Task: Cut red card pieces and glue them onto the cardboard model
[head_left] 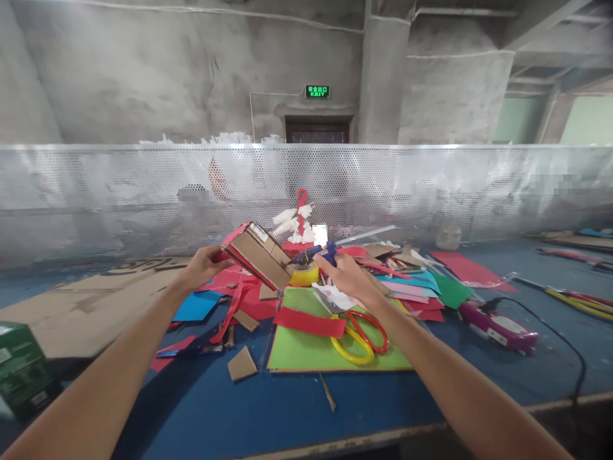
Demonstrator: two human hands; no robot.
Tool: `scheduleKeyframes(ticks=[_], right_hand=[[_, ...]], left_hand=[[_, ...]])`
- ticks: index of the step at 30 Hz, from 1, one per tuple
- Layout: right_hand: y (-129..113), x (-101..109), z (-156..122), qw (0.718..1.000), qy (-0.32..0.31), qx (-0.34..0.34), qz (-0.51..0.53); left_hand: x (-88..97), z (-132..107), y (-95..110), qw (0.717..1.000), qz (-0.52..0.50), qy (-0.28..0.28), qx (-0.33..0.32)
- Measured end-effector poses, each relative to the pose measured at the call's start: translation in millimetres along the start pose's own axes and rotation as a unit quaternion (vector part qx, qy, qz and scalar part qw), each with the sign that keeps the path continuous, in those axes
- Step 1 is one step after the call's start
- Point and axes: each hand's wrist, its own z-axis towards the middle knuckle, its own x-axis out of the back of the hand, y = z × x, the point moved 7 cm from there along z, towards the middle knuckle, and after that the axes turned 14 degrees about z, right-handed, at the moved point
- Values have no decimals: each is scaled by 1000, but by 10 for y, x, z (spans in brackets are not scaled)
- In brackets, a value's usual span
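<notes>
My left hand grips the left end of a cardboard box, holding it tilted above the table. A strip of red shows along the box's upper left edge. In my right hand is a blue glue gun, its nozzle pointing left at the box's right end. Whether the nozzle touches the cardboard I cannot tell. Just below the nozzle sits a roll of yellow tape. Under my right forearm lie scissors with red and yellow handles, on a green sheet with a red strip across it.
Coloured paper scraps cover the table's middle. A red and white figure stands behind them. At left are a flat cardboard sheet and a green box; at right, a purple device with a black cord. A perforated metal screen crosses the back.
</notes>
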Motion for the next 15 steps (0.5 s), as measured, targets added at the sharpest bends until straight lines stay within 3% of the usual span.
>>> scheduleKeyframes(ticks=[3,8,15], right_hand=[[-20,-2,-1,1000,-14,3,-6],[-12,58,12,999,32,2,-11],[-75,-33,-13,1000,-18,17,-16]], left_hand=[[6,-4,9,1000,0,3,0],[-25,7,15,1000,3,-12,-15],[-10,11,45,1000,10,1,-13]])
